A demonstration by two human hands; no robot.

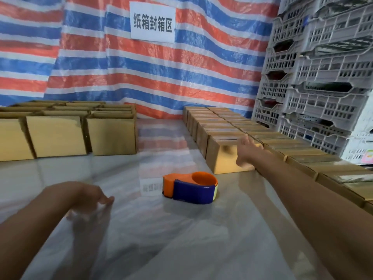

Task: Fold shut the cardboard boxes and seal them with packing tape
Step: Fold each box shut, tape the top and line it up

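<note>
Bare left hand (91, 196) hovers near left, fingers loosely curled and blurred, bare right hand (247, 151) on outstretched arm, farther right, fingers spread

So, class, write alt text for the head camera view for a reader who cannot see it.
A person's right hand reaches to the nearest cardboard box on the right; the left hand hovers over the floor, a tape dispenser lying between them.

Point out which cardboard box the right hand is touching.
The end box, nearest the camera in the inner right-hand row and closest to the tape dispenser. The right hand touches its top edge; no hand touches any other box.
</note>
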